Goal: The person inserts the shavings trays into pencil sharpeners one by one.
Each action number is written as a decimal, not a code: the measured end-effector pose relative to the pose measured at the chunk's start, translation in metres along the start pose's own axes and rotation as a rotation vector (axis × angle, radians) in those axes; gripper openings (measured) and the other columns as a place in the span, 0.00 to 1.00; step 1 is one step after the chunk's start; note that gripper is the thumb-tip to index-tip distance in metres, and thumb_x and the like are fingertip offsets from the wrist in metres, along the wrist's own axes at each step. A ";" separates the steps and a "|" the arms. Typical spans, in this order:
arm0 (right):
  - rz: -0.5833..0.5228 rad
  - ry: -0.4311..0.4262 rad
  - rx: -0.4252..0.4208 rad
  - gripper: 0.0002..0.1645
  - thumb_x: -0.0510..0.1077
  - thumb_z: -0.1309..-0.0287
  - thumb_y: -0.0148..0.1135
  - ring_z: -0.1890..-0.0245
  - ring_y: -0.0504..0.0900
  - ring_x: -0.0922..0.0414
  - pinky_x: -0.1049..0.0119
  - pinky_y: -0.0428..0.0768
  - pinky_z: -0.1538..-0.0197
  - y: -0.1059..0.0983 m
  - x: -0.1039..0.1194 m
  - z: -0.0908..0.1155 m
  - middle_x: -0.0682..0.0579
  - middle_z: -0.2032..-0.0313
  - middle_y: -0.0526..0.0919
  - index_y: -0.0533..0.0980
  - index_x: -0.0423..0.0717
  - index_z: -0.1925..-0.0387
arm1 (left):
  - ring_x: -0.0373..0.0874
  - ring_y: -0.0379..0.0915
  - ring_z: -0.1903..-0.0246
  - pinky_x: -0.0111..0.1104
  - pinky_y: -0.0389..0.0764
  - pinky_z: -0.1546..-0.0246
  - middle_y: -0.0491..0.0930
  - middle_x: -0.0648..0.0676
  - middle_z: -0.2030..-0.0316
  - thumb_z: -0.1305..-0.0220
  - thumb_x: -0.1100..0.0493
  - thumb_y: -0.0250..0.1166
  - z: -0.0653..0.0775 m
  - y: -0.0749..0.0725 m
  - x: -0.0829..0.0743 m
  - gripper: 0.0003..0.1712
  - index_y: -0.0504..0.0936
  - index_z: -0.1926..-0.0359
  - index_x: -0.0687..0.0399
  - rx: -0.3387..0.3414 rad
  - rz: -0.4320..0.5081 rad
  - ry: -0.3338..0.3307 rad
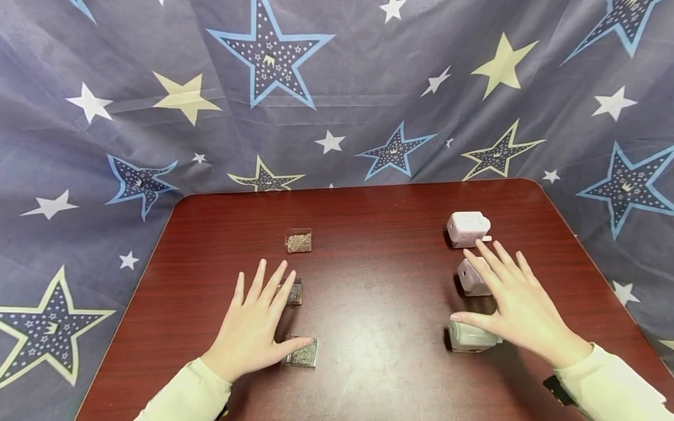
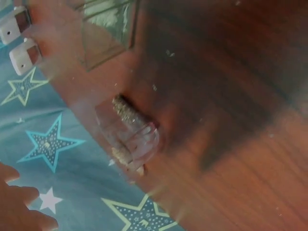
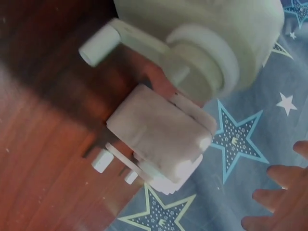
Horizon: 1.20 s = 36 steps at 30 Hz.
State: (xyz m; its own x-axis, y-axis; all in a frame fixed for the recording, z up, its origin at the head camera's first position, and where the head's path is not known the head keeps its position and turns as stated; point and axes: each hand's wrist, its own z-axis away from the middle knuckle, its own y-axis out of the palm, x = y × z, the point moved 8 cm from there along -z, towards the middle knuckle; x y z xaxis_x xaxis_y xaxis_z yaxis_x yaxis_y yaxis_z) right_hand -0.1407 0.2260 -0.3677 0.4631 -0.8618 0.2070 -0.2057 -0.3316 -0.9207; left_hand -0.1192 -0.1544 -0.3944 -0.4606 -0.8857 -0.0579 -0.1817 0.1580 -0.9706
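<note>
My left hand [image 1: 253, 327] hovers with fingers spread over the left side, holding nothing. Around it stand three small clear drawers of pencil shavings: a far one [image 1: 299, 242], a middle one [image 1: 297, 293] partly behind my fingers, and a near one [image 1: 305, 355] that my thumb overlaps in the head view. My right hand [image 1: 518, 301], also spread and holding nothing, is above a column of crank pencil sharpeners. These are a pale pink one [image 1: 467, 227], a mauve one [image 1: 471, 279] partly covered by my fingers, and a green one [image 1: 471, 338] whose crank [image 3: 144, 45] shows in the right wrist view.
The dark red wooden table [image 1: 368, 263] has rounded far corners. A grey-blue cloth [image 1: 337, 88] with stars hangs behind it and round its sides. A wide strip of tabletop separates the drawers from the sharpeners.
</note>
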 end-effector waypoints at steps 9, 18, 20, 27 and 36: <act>-0.009 -0.074 -0.013 0.63 0.73 0.62 0.70 0.25 0.58 0.40 0.46 0.46 0.24 0.014 0.018 0.015 0.38 0.27 0.67 0.67 0.44 0.27 | 0.67 0.46 0.24 0.66 0.46 0.31 0.61 0.61 0.24 0.54 0.20 0.60 0.015 0.016 -0.010 0.65 0.68 0.26 0.61 -0.016 0.009 0.047; -0.024 -0.082 -0.016 0.64 0.75 0.63 0.69 0.27 0.62 0.38 0.41 0.51 0.27 0.023 0.025 0.028 0.43 0.25 0.64 0.68 0.48 0.27 | 0.66 0.63 0.30 0.66 0.54 0.34 0.71 0.61 0.30 0.56 0.23 0.64 0.029 0.027 -0.018 0.61 0.74 0.31 0.63 -0.049 0.039 0.102; -0.027 -0.079 -0.014 0.63 0.75 0.63 0.69 0.27 0.62 0.39 0.41 0.52 0.27 0.024 0.025 0.030 0.43 0.25 0.65 0.68 0.49 0.26 | 0.65 0.67 0.33 0.65 0.55 0.35 0.74 0.60 0.33 0.56 0.23 0.64 0.031 0.028 -0.018 0.60 0.76 0.32 0.62 -0.059 0.042 0.111; -0.030 -0.095 -0.020 0.63 0.75 0.63 0.69 0.26 0.61 0.40 0.47 0.49 0.25 0.027 0.026 0.036 0.42 0.26 0.65 0.70 0.46 0.28 | 0.58 0.75 0.44 0.59 0.67 0.43 0.81 0.57 0.44 0.60 0.26 0.69 0.037 0.029 -0.015 0.54 0.81 0.39 0.60 -0.081 0.063 0.095; -0.056 -0.123 -0.036 0.62 0.74 0.65 0.70 0.29 0.66 0.42 0.63 0.48 0.24 0.029 0.029 0.043 0.44 0.26 0.67 0.72 0.43 0.31 | 0.50 0.76 0.52 0.47 0.71 0.55 0.83 0.54 0.49 0.57 0.28 0.70 0.046 0.037 -0.007 0.49 0.82 0.42 0.59 0.015 0.068 0.032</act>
State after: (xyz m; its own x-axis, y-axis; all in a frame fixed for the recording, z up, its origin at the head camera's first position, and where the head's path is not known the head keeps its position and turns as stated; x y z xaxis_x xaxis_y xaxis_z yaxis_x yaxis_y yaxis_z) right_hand -0.0962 0.2079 -0.4025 0.5762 -0.7890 0.2134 -0.2061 -0.3930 -0.8962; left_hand -0.0826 -0.1627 -0.4405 -0.4990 -0.8587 -0.1168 -0.1360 0.2107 -0.9681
